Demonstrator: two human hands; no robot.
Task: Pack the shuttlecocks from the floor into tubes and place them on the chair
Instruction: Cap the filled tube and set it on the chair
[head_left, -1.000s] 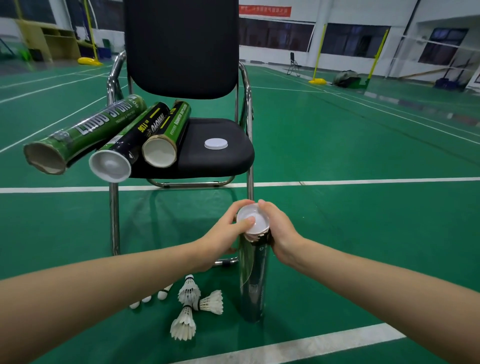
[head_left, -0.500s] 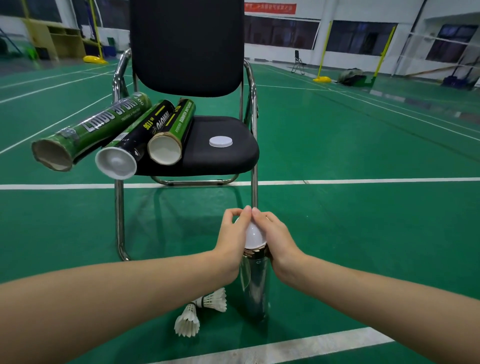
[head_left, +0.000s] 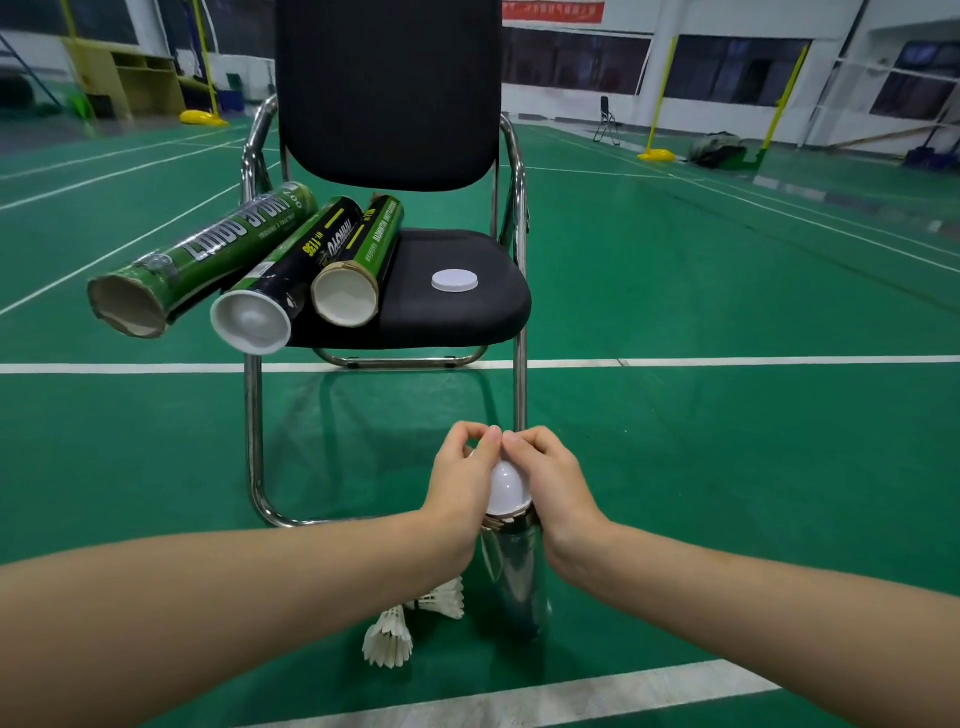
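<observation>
A shiny silver tube stands upright on the green floor in front of the chair. A white cap sits on its top. My left hand and my right hand curl round the cap from either side, fingertips meeting over it. Two white shuttlecocks lie on the floor just left of the tube, partly hidden by my left forearm. Three tubes lie side by side on the left of the black chair seat, their ends jutting over its front edge.
A loose white cap lies on the right half of the seat. The chair's chrome legs stand just behind the tube. White court lines cross the floor. Yellow net posts and bags stand far back.
Both hands have closed over the cap, which was open to view between the fingertips a second ago. The view has shifted so my left arm hides more shuttlecocks.
</observation>
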